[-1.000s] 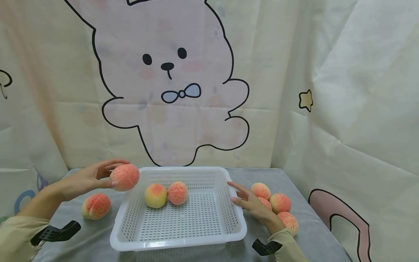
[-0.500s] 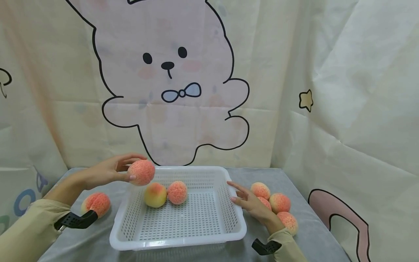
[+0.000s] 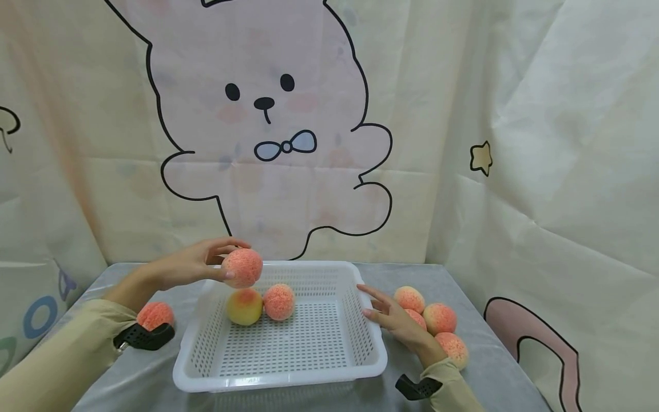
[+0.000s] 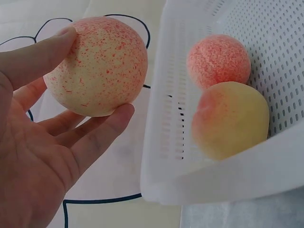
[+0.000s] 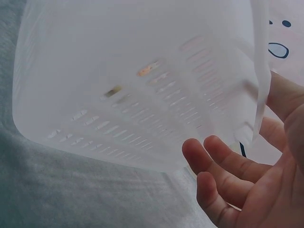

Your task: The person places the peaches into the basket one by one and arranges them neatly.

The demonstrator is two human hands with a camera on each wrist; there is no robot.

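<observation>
Held between the thumb and fingers of my left hand (image 3: 190, 264) is a peach (image 3: 243, 268), pink on top and paler below in the left wrist view. It is raised over the back left part of a white perforated plastic basket (image 3: 280, 377). Inside that basket, a yellow peach with a red blush (image 3: 244, 307) touches a speckled pink peach (image 3: 279, 302). My right hand (image 3: 393, 320) grips the basket's right rim. The right wrist view has several of its fingers (image 5: 228, 166) curled outside the wall, with the thumb (image 5: 284, 92) at the rim.
Left of the basket lies another pink peach (image 3: 155, 316), partly covered by the left wrist's black camera mount (image 3: 146, 336). Several peaches (image 3: 440, 319) cluster to the right, beside my right forearm. A grey cloth (image 3: 479, 366) covers the table; a printed curtain (image 3: 412, 189) hangs behind.
My left hand has carried its peach rightward and slightly up, from beside the basket's left rim to above its inside. The right hand and basket have stayed put.
</observation>
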